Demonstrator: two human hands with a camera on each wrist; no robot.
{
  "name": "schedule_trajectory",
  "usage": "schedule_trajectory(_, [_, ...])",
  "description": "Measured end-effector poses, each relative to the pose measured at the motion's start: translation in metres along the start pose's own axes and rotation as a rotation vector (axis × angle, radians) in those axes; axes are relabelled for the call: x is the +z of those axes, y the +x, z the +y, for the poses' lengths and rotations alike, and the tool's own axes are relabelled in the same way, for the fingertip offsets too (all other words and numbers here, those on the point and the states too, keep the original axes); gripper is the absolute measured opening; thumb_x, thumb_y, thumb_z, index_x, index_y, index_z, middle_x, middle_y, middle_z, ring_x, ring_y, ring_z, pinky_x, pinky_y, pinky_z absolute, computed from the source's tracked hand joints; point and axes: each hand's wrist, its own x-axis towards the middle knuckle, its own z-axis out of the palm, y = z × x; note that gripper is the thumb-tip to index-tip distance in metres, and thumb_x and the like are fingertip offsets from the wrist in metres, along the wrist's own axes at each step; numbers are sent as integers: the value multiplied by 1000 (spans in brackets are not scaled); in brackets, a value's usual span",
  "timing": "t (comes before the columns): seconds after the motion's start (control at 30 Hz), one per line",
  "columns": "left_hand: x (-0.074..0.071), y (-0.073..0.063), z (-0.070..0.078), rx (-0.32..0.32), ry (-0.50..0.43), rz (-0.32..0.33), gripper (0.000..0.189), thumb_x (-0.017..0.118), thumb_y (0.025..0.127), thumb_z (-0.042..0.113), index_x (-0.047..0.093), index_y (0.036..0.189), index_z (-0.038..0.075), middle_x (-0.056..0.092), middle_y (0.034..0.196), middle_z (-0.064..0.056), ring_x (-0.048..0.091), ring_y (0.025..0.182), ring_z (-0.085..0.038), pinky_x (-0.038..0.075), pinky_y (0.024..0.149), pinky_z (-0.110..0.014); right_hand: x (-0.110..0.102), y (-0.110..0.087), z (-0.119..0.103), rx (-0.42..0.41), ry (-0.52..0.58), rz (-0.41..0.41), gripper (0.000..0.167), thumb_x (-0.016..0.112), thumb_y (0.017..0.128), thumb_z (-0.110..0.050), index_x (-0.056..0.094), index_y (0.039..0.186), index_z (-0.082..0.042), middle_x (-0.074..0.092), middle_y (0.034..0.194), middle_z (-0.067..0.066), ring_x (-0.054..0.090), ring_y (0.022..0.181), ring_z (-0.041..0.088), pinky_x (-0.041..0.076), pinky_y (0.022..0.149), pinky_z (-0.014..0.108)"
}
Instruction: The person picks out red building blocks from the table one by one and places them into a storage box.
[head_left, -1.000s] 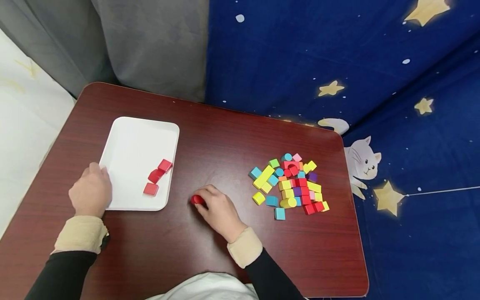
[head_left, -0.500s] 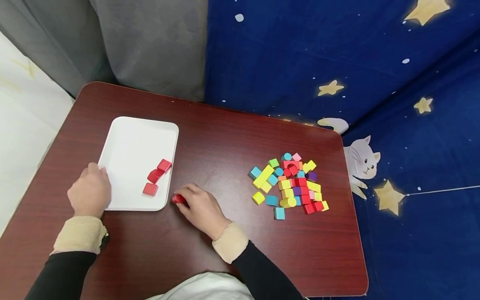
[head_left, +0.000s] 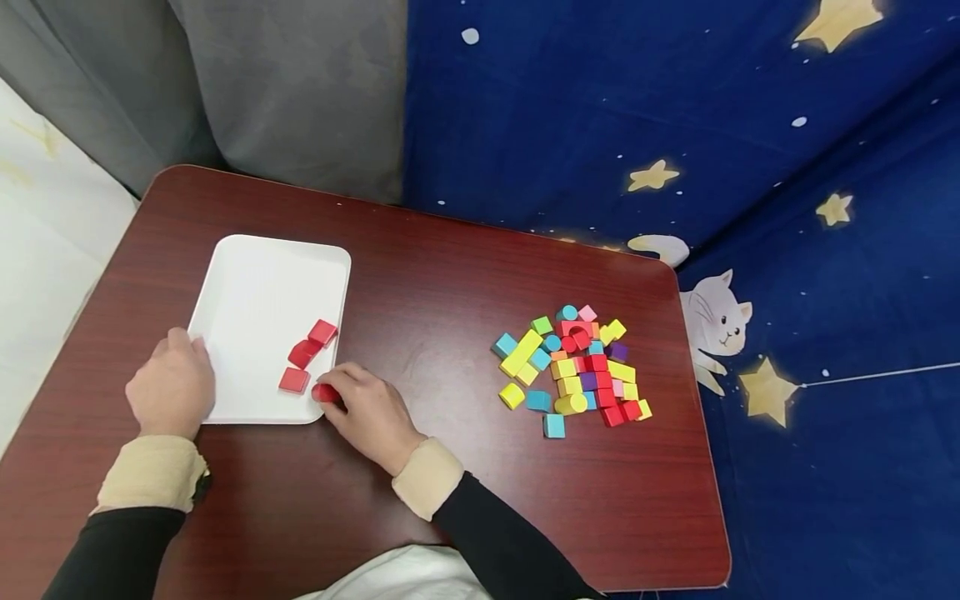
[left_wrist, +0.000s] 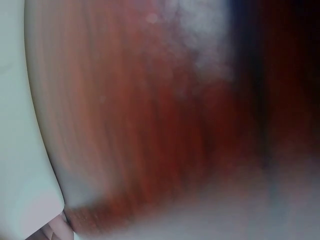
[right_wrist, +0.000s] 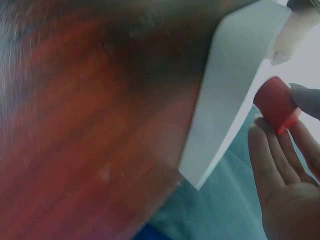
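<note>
Head view: the right hand (head_left: pixel 367 412) has travelled left across the table (head_left: pixel 435 275), bringing a red rounded block (head_left: pixel 324 392) from beside the white tray (head_left: pixel 262 292) to its near right corner.
Red rounded block: it is at the inner side of the tray's right rim, near the tray's red blocks; whether its underside touches the tray cannot be told.
Right hand: thumb and fingers pinch the block, parted only as far as it fills; the right wrist view shows the thumb against one side and fingertips on the other.
Left hand (head_left: pixel 171 383): it has stayed at the tray's near left edge, fingers curled and seeming to grip the rim; most fingertips are hidden.
Red blocks on the tray: three lie by the right side, two (head_left: pixel 322 332) (head_left: pixel 303 353) apparently touching, the third (head_left: pixel 294 380) just nearer the person; none has shifted.
Pile of coloured blocks (head_left: pixel 568 386): it stands unchanged well to the right, with several red pieces (head_left: pixel 596 362) among the others.
Meaning: the carry across the table looks all but complete, while the block's release is not yet made.
</note>
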Motion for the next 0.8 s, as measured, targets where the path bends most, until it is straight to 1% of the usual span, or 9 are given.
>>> schedule_trajectory(0.13, [1,1,-1,4,6,-14,39,37,108,22,45,106,-17,54,83,-36,58,64,-58,37,43,-52,9,3,-2,9,-41,42,13,72,94,-25,72,106,-20,69,105,-10,67,90,-2,49,79,7])
schedule_trajectory(0.23, [1,1,-1,5,4,-20,39,36,108,22,44,106,-17,54,83,-36,58,65,-58,37,43,-52,12,5,-3,-3,-72,64,9,70,95,-24,72,103,-20,69,104,-10,67,89,-2,50,77,8])
schedule_trajectory(0.37, [-1,0,-1,-1,3,-21,39,36,108,21,44,107,-17,53,85,-37,58,67,-60,37,45,-54,15,8,-5,-21,-91,50,9,70,94,-22,71,103,-21,69,104,-10,67,87,-2,49,74,9])
schedule_trajectory(0.47, [-1,0,-1,4,2,-28,39,36,108,21,44,108,-17,54,85,-37,58,67,-60,38,45,-54,18,8,-5,-31,-135,36,10,71,94,-23,72,104,-22,69,104,-11,67,87,-2,50,74,10])
schedule_trajectory(0.67, [-1,0,-1,1,1,-20,40,36,108,22,44,107,-17,54,84,-37,58,68,-61,38,45,-55,25,7,-6,-66,-254,47,17,73,92,-26,71,109,-22,70,106,-11,68,97,3,47,80,18])
schedule_trajectory(0.8, [-1,0,0,-1,1,-13,40,36,108,22,44,107,-17,54,84,-37,58,68,-61,37,44,-55,28,9,-6,-68,-302,41,16,71,93,-25,71,109,-23,70,107,-11,67,101,4,44,79,19])
